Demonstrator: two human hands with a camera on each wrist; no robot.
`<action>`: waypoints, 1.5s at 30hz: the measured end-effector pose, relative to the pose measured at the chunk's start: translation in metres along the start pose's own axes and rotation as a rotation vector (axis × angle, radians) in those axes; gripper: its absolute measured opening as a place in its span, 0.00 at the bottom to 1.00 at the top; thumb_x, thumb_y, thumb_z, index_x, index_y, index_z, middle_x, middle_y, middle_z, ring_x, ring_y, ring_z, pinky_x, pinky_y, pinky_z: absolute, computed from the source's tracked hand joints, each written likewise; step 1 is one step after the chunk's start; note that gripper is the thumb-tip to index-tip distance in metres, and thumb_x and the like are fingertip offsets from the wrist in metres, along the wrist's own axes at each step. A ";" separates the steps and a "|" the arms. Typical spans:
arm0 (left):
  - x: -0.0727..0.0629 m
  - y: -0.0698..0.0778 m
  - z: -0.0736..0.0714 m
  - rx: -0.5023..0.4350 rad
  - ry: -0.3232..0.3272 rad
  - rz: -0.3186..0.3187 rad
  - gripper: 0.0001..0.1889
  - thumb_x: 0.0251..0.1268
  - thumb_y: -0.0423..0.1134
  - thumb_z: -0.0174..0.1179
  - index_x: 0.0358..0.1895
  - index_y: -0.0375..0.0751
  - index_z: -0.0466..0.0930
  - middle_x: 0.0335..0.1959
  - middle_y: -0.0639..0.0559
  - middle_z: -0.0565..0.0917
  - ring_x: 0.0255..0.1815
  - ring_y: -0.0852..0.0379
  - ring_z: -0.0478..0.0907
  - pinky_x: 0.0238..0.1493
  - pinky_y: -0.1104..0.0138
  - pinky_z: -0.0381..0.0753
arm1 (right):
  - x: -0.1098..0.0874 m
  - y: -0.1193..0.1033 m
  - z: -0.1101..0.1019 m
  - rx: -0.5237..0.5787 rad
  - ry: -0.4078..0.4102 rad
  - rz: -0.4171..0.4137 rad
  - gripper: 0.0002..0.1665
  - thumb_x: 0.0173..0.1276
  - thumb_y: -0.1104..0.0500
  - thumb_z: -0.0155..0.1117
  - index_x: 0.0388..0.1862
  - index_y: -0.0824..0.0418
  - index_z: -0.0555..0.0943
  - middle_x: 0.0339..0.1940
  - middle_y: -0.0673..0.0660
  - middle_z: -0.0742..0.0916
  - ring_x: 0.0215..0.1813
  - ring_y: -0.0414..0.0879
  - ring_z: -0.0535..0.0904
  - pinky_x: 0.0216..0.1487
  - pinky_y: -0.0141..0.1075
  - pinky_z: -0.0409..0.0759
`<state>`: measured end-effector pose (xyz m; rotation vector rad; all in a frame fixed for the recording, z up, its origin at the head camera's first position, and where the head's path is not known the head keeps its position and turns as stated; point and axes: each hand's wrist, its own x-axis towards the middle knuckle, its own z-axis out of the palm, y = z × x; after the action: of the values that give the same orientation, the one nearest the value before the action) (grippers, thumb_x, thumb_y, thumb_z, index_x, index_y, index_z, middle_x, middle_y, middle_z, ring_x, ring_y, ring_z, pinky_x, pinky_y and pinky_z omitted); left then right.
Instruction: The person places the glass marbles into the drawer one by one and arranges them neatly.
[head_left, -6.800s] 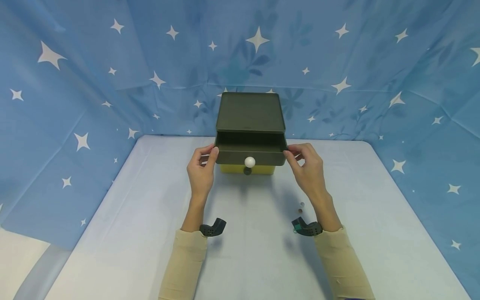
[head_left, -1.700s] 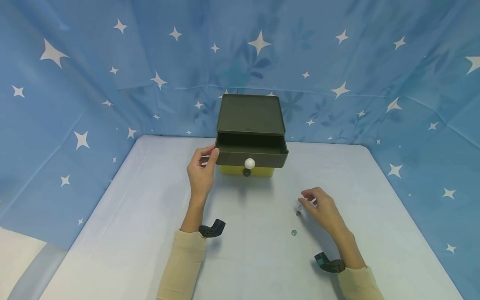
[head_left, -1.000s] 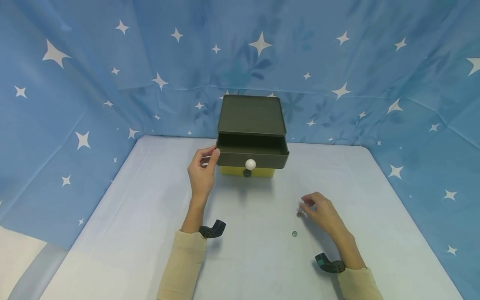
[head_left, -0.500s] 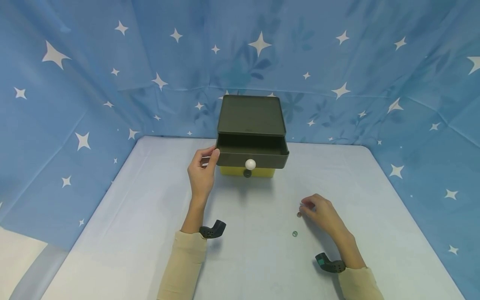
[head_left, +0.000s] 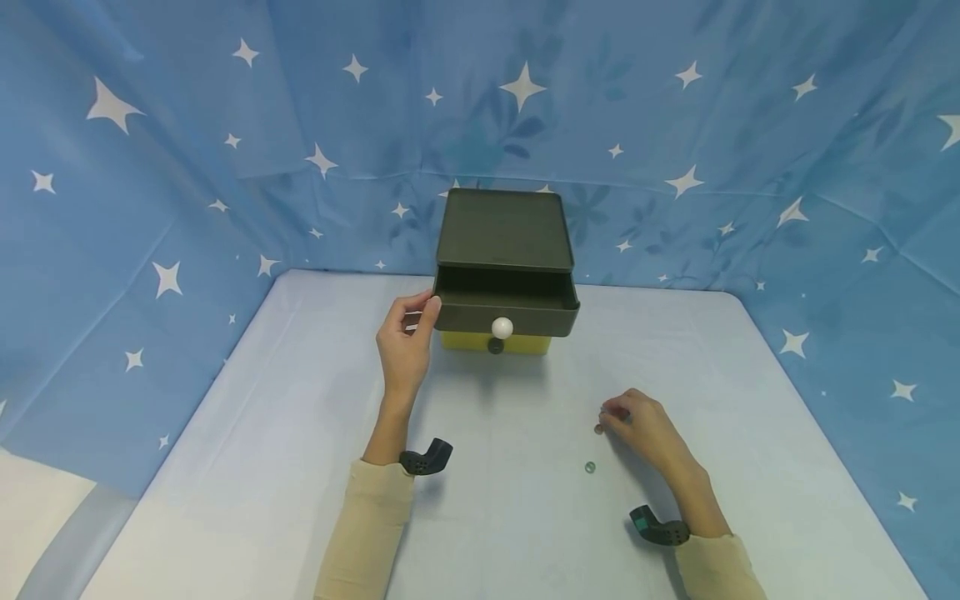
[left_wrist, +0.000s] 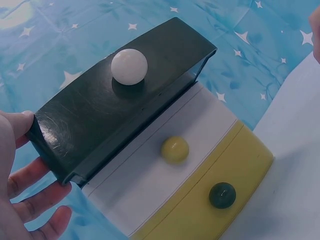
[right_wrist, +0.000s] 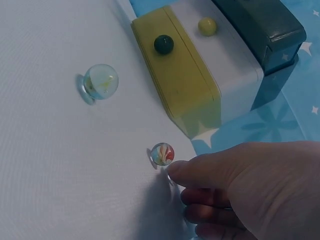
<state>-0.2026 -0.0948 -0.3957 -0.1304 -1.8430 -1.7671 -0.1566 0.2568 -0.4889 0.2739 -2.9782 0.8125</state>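
Observation:
My left hand grips the left side of the dark green top drawer, which is pulled out of a small chest; its thumb lies at the front corner. A white ball knob sits on the drawer front. Low over the table at the right, my right hand pinches a small clear marble, mostly hidden by thumb and fingertips. Right beside the thumb lies a glass marble with red and white swirls. Nearer the body rests a clear greenish marble.
Below the green drawer, the chest has a white drawer with a yellow knob and a yellow drawer with a dark knob, both closed. The chest stands at the back of the white table, before a blue star-patterned curtain.
My right hand has let go of the drawer's right side, come down to the marbles and closed its fingertips on one. The left hand stays on the drawer.

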 end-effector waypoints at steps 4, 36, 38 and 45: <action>0.000 0.000 0.001 0.005 0.000 -0.008 0.12 0.69 0.37 0.64 0.50 0.33 0.84 0.43 0.36 0.84 0.41 0.46 0.81 0.35 0.74 0.75 | 0.000 0.000 0.001 -0.010 -0.014 0.032 0.08 0.67 0.61 0.68 0.42 0.63 0.87 0.37 0.54 0.84 0.42 0.49 0.81 0.49 0.49 0.82; -0.001 0.000 -0.001 0.001 -0.004 -0.017 0.13 0.69 0.37 0.64 0.50 0.32 0.83 0.45 0.36 0.84 0.42 0.48 0.80 0.36 0.76 0.74 | 0.001 -0.015 -0.010 0.027 0.129 -0.019 0.11 0.70 0.57 0.66 0.44 0.64 0.86 0.41 0.58 0.87 0.46 0.54 0.82 0.49 0.51 0.83; -0.001 0.000 -0.001 0.004 -0.004 -0.019 0.13 0.69 0.37 0.64 0.50 0.32 0.83 0.45 0.36 0.84 0.42 0.46 0.80 0.36 0.76 0.74 | 0.001 -0.017 -0.011 0.025 0.138 -0.019 0.11 0.70 0.56 0.66 0.44 0.63 0.86 0.41 0.57 0.86 0.46 0.54 0.82 0.49 0.51 0.83; -0.001 0.000 0.000 -0.001 -0.002 -0.018 0.13 0.69 0.37 0.64 0.50 0.32 0.83 0.44 0.35 0.84 0.43 0.39 0.80 0.36 0.76 0.74 | 0.003 -0.025 -0.016 0.013 0.183 -0.049 0.11 0.69 0.56 0.68 0.43 0.63 0.85 0.40 0.57 0.86 0.44 0.53 0.82 0.48 0.51 0.84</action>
<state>-0.2020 -0.0943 -0.3961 -0.1168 -1.8502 -1.7813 -0.1548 0.2436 -0.4625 0.2567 -2.7859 0.8058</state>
